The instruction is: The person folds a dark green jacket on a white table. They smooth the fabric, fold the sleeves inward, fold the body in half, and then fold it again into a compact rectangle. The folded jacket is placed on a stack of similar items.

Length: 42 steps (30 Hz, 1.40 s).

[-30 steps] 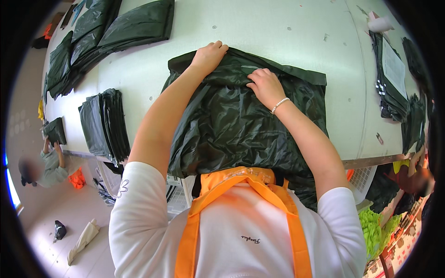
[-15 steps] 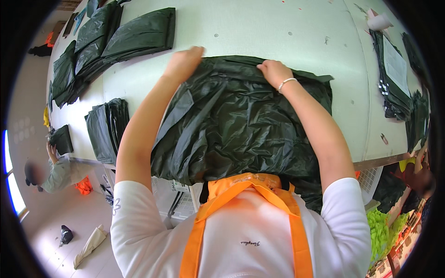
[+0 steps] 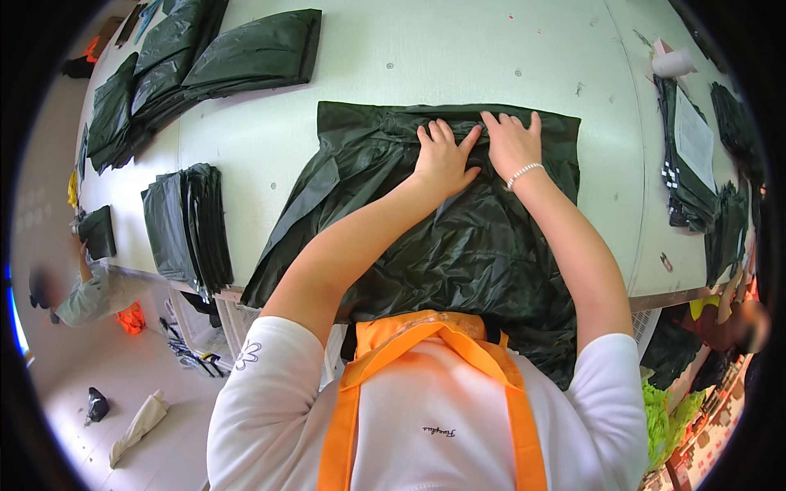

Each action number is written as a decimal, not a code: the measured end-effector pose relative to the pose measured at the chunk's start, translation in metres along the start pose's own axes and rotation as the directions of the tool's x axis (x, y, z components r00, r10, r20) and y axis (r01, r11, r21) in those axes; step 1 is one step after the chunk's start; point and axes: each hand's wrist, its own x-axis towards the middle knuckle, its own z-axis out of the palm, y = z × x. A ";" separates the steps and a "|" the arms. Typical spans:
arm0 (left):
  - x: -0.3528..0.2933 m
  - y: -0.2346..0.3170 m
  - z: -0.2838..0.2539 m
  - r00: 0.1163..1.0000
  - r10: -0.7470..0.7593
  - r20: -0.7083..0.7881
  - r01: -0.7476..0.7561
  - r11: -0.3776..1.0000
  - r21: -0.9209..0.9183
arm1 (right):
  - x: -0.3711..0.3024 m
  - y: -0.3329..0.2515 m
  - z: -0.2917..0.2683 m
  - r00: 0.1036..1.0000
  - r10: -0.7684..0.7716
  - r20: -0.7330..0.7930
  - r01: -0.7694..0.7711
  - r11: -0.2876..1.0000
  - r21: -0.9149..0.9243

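A dark green, crinkled garment of thin shiny material lies spread on the pale table in front of me, its near part hanging over the edge against my orange apron. My left hand rests on its upper middle with the fingers spread. Close beside it, my right hand, with a beaded bracelet at the wrist, presses flat near the far edge, fingers apart. That far edge runs fairly straight, with gathered folds just below it. My left forearm crosses over the garment and hides part of it.
Folded dark green pieces lie stacked at the far left, with a smaller stack nearer. On the right are a dark bundle topped by a white sheet, a white roll and a small metal tool. People work at both sides.
My left hand has come off the far left corner and moved right, beside my right hand. Both hands have opened flat, and the garment's far left corner now lies spread out.
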 end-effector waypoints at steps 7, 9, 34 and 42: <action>0.026 0.020 -0.005 0.998 0.032 -0.047 -0.040 0.983 -0.180 | -0.018 0.013 -0.019 0.985 -0.156 -0.069 0.155 0.988 -0.022; 0.024 0.015 0.003 0.980 0.049 -0.193 -0.105 0.952 -0.289 | -0.016 0.015 -0.017 0.978 -0.171 -0.119 0.182 0.979 0.089; 0.010 0.001 0.019 0.987 -0.108 -0.123 0.017 0.816 -0.578 | 0.068 -0.062 0.001 0.901 -0.358 -0.244 0.428 0.650 0.627; 0.019 -0.001 -0.013 0.995 -0.101 0.027 0.102 0.874 -0.476 | 0.023 0.042 0.013 0.969 0.007 -0.246 0.125 0.848 0.516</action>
